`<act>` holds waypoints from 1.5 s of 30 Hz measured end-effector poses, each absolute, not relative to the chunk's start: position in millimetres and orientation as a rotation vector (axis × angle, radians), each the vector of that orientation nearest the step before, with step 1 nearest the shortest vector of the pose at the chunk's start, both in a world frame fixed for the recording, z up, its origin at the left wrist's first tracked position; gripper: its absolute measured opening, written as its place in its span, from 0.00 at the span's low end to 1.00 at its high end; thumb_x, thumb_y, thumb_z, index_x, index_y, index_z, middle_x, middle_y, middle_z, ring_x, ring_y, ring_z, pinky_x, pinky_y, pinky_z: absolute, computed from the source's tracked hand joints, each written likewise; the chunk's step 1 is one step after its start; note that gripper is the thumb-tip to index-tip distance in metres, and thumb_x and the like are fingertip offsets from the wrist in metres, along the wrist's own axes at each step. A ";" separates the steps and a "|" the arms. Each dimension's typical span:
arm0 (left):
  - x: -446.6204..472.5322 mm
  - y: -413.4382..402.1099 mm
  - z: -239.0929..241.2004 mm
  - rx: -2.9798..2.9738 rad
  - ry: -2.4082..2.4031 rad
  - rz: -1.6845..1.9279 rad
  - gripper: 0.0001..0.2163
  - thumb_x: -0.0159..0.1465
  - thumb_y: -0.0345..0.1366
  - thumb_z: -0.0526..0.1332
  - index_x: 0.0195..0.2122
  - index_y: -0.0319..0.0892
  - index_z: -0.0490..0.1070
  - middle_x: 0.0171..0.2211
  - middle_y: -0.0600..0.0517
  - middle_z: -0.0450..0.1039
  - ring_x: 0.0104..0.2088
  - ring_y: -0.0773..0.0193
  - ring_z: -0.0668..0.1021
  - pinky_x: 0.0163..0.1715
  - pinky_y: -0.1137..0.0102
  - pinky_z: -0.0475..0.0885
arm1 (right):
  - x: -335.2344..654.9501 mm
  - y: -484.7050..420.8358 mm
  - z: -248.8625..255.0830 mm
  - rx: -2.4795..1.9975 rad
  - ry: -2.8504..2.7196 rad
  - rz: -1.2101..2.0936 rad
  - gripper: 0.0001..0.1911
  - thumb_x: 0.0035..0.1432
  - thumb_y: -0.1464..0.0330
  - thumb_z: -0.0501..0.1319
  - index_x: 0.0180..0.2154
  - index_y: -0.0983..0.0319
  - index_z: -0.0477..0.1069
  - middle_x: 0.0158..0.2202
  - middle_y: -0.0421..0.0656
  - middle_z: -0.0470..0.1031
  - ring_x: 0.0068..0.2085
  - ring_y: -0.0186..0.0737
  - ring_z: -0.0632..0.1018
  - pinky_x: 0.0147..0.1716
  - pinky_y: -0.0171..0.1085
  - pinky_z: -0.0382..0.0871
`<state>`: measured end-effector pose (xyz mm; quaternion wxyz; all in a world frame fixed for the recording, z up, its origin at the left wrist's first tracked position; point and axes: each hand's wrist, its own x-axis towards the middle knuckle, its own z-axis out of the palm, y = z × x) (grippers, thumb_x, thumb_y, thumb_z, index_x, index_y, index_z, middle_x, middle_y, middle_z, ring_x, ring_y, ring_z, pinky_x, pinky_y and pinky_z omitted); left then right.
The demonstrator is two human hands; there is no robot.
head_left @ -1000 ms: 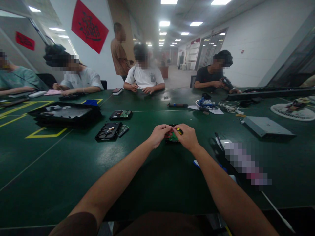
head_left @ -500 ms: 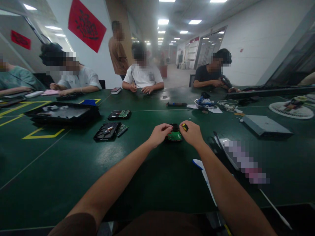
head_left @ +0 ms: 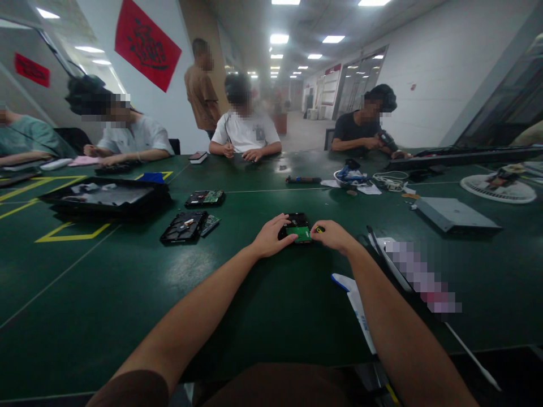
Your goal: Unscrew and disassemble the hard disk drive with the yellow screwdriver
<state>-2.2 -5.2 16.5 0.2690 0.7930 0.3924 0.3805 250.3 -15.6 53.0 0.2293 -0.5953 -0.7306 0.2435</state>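
Observation:
A black hard drive (head_left: 298, 219) with a green circuit board (head_left: 302, 233) on its upper face lies on the table in front of me. My left hand (head_left: 274, 236) grips its left side, thumb at the near edge and fingers reaching over the far left part. At the drive's right edge is my right hand (head_left: 333, 235), fingers closed around a screwdriver (head_left: 320, 229) with a yellow and black handle. Its shaft and tip are hidden from view.
To the left lie an opened black drive case (head_left: 183, 227), a loose circuit board (head_left: 210, 225), another drive (head_left: 204, 198) and a large black tray (head_left: 106, 195). A grey metal box (head_left: 456, 215) is at right. Several people sit across the green table (head_left: 237, 316).
My left hand has spread from a pinch over the circuit board to a hold along the drive's left side. My right hand has lowered slightly and turned beside the drive.

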 end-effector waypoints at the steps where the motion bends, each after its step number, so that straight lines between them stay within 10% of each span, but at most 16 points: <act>1: -2.1 -5.9 16.9 2.142 1.042 1.012 0.24 0.60 0.49 0.72 0.54 0.45 0.76 0.66 0.41 0.68 0.71 0.44 0.63 0.71 0.50 0.52 | 250.6 -15.1 52.8 -1.645 -2.016 0.688 0.04 0.55 0.69 0.67 0.33 0.59 0.81 0.28 0.40 0.79 0.27 0.36 0.74 0.29 0.35 0.65; 45: -3.9 -0.8 9.9 2.451 1.101 0.702 0.33 0.65 0.57 0.64 0.65 0.44 0.68 0.71 0.43 0.60 0.71 0.49 0.63 0.70 0.55 0.60 | 247.7 -11.8 56.5 -1.764 -2.133 0.593 0.08 0.57 0.67 0.64 0.37 0.60 0.82 0.38 0.45 0.82 0.35 0.39 0.78 0.32 0.35 0.65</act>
